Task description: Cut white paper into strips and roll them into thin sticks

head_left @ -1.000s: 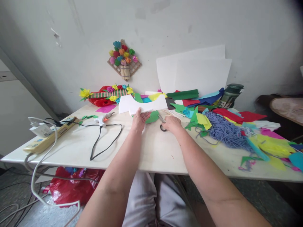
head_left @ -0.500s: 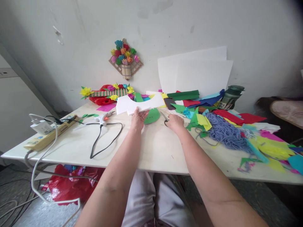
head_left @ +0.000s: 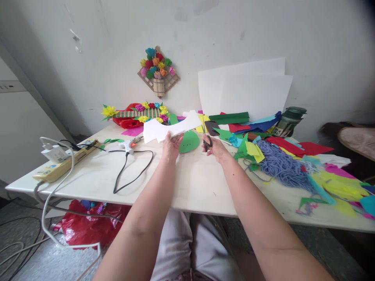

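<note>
White foam board or thick card (head_left: 175, 130), with a curved cut-out along its far edge, is held above the table in my left hand (head_left: 171, 146). The thumb lies on top and the fingers are underneath. My right hand (head_left: 214, 148) grips dark-handled scissors (head_left: 204, 134), their blades pointing up and away from me, just right of the board. Under and beside the board a rounded green piece (head_left: 190, 142) with small dark marks rests on the tabletop (head_left: 193, 179).
Left are a white glue gun (head_left: 127, 146) with a black cord and a power strip (head_left: 67, 160). Right lie blue yarn (head_left: 283, 164), coloured paper (head_left: 336, 183) and a dark green bottle (head_left: 290, 121). White sheets (head_left: 243, 89) lean on the wall behind.
My right hand has raised the scissors off the table, and the blades have swung upright. The board in my left hand is slightly tilted compared with before.
</note>
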A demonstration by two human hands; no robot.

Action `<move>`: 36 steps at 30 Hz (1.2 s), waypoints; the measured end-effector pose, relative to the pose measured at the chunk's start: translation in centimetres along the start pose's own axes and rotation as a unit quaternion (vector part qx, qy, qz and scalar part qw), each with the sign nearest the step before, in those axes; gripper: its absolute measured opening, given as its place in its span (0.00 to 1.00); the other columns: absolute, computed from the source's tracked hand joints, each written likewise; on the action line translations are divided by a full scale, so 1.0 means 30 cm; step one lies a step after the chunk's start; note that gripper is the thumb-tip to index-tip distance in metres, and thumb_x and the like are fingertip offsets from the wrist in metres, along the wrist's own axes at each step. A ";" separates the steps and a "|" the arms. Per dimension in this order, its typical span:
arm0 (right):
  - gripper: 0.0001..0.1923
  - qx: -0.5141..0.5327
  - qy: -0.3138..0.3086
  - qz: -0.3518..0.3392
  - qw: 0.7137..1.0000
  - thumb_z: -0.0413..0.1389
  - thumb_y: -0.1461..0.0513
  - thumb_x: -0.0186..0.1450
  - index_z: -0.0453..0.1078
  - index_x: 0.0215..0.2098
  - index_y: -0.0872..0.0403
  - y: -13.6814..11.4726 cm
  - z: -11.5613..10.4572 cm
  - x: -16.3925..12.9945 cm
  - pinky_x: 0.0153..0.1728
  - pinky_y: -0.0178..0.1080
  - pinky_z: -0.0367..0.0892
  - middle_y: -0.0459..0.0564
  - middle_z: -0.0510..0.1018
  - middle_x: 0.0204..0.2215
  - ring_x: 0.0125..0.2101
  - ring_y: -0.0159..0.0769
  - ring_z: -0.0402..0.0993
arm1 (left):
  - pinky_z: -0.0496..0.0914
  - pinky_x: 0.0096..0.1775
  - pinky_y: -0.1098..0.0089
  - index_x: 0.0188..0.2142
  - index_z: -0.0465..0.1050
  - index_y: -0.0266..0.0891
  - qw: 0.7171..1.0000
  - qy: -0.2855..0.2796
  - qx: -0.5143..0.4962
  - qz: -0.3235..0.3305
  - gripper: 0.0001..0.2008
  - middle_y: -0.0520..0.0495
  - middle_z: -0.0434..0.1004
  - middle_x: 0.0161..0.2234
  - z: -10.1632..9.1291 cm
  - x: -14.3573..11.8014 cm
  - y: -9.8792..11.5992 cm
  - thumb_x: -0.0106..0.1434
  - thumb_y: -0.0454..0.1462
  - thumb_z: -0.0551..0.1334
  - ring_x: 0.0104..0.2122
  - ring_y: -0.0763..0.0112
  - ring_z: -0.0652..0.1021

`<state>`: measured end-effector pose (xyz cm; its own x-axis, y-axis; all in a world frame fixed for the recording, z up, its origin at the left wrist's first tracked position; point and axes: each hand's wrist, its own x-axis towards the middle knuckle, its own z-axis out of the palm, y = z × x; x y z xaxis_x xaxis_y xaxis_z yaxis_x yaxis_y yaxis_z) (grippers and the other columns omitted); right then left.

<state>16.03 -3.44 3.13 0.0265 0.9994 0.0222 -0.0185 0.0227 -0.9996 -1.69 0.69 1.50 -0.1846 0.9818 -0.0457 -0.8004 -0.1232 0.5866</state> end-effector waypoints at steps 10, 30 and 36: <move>0.18 -0.063 -0.125 0.019 0.990 0.58 0.50 0.57 0.67 0.33 0.57 0.027 0.059 -0.027 0.10 0.27 0.58 0.44 0.72 0.21 0.17 0.26 0.69 | 0.73 0.35 0.74 0.53 0.66 0.35 0.999 -0.029 0.014 -0.008 0.19 0.40 0.79 0.40 0.003 -0.011 -0.021 0.64 0.41 0.55 0.38 0.66 0.80; 0.19 -0.027 -0.096 0.016 0.995 0.58 0.48 0.57 0.66 0.31 0.56 0.049 0.091 -0.018 0.10 0.26 0.57 0.43 0.71 0.20 0.16 0.25 0.68 | 0.74 0.35 0.73 0.45 0.70 0.37 1.000 -0.007 0.007 -0.024 0.12 0.47 0.79 0.31 0.022 -0.023 -0.043 0.62 0.38 0.59 0.29 0.71 0.79; 0.20 -0.030 -0.107 0.001 0.994 0.58 0.47 0.56 0.65 0.31 0.56 0.057 0.094 -0.014 0.09 0.26 0.56 0.41 0.70 0.19 0.15 0.24 0.67 | 0.74 0.34 0.73 0.47 0.68 0.38 1.000 -0.015 0.007 -0.014 0.13 0.48 0.78 0.32 0.018 -0.023 -0.046 0.62 0.36 0.59 0.29 0.71 0.79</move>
<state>13.16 -3.74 1.47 -0.1859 0.9824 0.0178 0.0415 0.0260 -0.9988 -0.14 0.26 1.14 -0.1440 0.9888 -0.0384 -0.7971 -0.0929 0.5967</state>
